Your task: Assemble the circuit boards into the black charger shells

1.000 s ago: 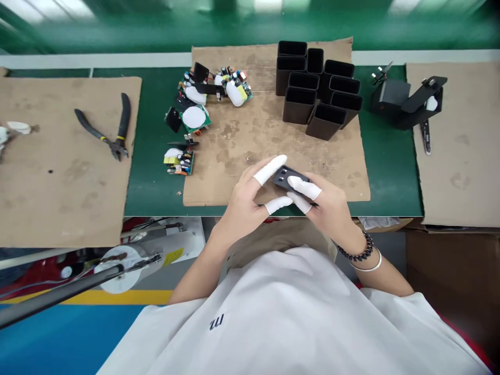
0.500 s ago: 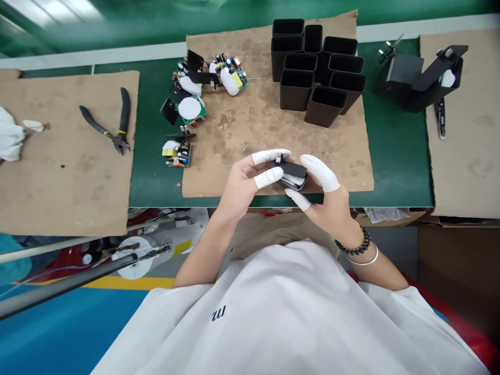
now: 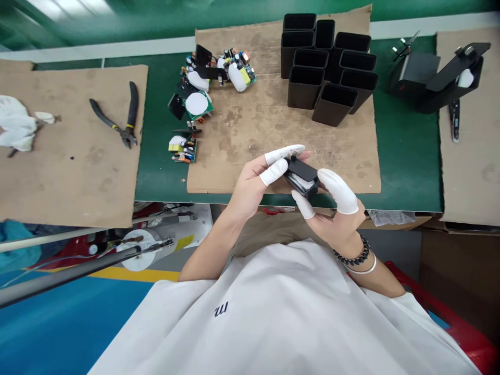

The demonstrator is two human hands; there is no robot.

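Between my two hands, over the cardboard's front edge, is a black power adapter (image 3: 305, 169) with metal plug prongs at its upper left end. White material shows in the gap under its black cover. My left hand (image 3: 255, 182) grips the prong end, white finger cots on its thumb and finger. At the opposite end, my right hand (image 3: 339, 208) has its thumb and cotted fingers around the case. Several bare circuit boards (image 3: 183, 148) with white and yellow parts lie to the left. Several black open-topped cases (image 3: 336, 107) stand grouped behind my hands.
Cutting pliers (image 3: 127, 136) lie on the left cardboard (image 3: 97, 182), near a white cloth (image 3: 17, 125). At right are more black adapter parts (image 3: 416, 73) and a black-handled tool (image 3: 454, 121). The green table's front edge runs just before my body.
The adapter and both hands sit slightly further right in the view, and the adapter is turned a little. The whole scene has shifted slightly as my head moved. Both hands keep hold.
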